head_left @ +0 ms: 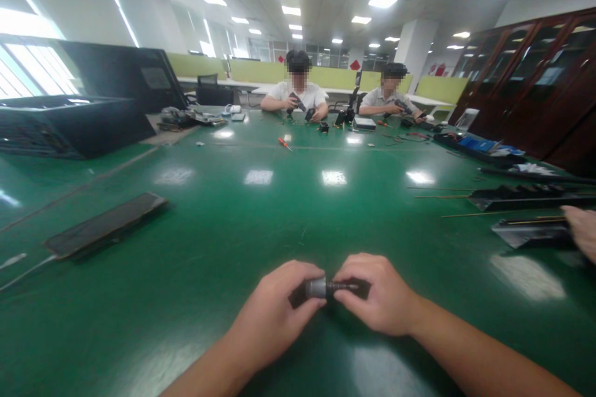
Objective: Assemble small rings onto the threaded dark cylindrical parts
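In the middle near the bottom, my left hand is closed around a small grey cylinder, thumb below and fingers above. A thin, dark, ribbed shaft sticks out of the cylinder's right end. The thumb and fingers of my right hand pinch this shaft. Both hands are just above the green table. The cylinder's left end is in the shadow of my left palm, and I cannot make out the exact kind of part.
A long dark flat bar with a white cable lies left. Black metal channels and thin rods are at right, beside another person's hand. An orange screwdriver lies farther off. Two people handle tools across the table.
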Demonstrator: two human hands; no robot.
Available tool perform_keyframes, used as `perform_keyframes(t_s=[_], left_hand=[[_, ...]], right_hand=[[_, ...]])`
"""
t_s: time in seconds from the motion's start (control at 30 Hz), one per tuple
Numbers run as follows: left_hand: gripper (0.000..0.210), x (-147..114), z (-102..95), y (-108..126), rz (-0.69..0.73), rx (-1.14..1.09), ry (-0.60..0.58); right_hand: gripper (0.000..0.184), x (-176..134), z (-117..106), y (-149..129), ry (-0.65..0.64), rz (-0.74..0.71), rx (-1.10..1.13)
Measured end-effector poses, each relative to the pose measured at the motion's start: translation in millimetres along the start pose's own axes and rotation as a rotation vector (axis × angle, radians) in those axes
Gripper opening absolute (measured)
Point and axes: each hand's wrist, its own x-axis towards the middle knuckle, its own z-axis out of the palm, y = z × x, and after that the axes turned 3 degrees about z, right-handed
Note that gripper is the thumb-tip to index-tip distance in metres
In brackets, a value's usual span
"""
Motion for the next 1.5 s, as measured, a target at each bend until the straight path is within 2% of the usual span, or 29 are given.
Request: perform_keyframes(t_s=[1.5], left_hand=[[0.025, 0.0, -7.9, -9.1, 0.004, 0.065, 0.075]], right_hand=[[0.002, 3.5, -2.1, 2.6, 0.062, 0.07, 0.045]])
